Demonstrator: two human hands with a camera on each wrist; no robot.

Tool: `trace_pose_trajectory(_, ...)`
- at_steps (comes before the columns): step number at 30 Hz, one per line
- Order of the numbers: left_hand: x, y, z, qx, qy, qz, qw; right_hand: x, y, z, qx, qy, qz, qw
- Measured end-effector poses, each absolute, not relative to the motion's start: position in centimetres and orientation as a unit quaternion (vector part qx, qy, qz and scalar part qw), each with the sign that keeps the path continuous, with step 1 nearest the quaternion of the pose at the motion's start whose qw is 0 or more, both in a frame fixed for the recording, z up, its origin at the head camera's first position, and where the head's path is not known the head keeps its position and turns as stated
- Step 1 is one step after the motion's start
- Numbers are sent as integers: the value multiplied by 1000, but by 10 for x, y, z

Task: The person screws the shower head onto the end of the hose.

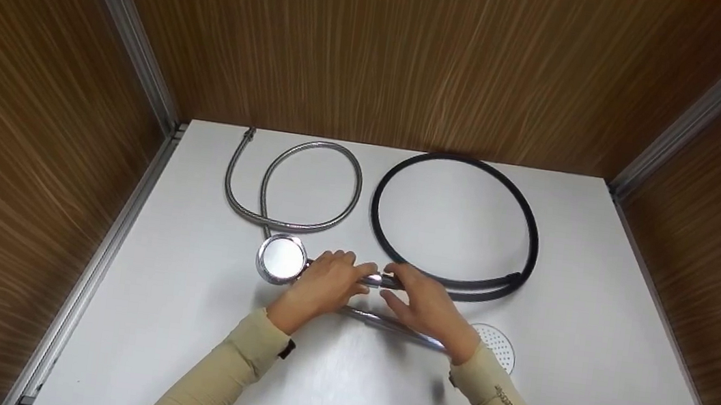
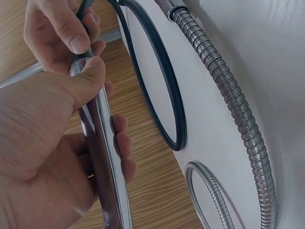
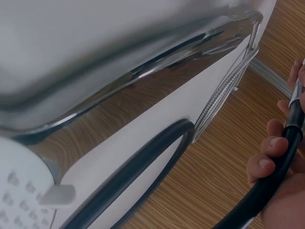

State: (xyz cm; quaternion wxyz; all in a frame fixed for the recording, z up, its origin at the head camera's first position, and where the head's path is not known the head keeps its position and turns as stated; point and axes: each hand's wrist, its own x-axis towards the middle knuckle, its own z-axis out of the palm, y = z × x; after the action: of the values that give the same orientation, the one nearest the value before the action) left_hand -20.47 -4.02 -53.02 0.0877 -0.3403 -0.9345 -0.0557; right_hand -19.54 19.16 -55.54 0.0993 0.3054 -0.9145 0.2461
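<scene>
My left hand (image 1: 325,282) grips the chrome handle (image 2: 102,157) of a hand shower, its thumb near the handle's end. That shower's round, shiny head (image 1: 283,259) sticks out to the left of the hand. My right hand (image 1: 428,304) holds the end of a black shower hose (image 3: 282,164) between thumb and curled fingers. Hose end and handle end meet in line between the hands; whether they are threaded together, I cannot tell. Below the hands lies a second hand shower, with a chrome handle (image 1: 387,323) and a white perforated face (image 1: 496,345) partly behind the right forearm.
A silver metal hose (image 1: 359,188) lies looped at the back left of the white table (image 1: 594,314). The rest of the black hose curves in a large loop at the back right. Wood-grain panels (image 1: 379,46) wall the table at the back and both sides.
</scene>
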Motion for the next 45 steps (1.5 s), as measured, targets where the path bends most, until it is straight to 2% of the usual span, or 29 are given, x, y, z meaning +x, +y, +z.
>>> trace_pose_trajectory(24, -206, -41, -529, -339, -935, -69, 81, -195, 192, -555, 313, -910, 250, 108)
trace_pose_trajectory(29, -205, -41, -529, -343, -933, -65, 86, -195, 192, -556, 310, -910, 254, 104)
trace_pose_trajectory(37, -205, -40, -530, -344, -932, -36, 107, -195, 190, -557, 326, -905, 240, 128)
trace_pose_trajectory(45, -205, -40, -531, -340, -935, -43, 88, -195, 191, -558, 326, -906, 239, 123)
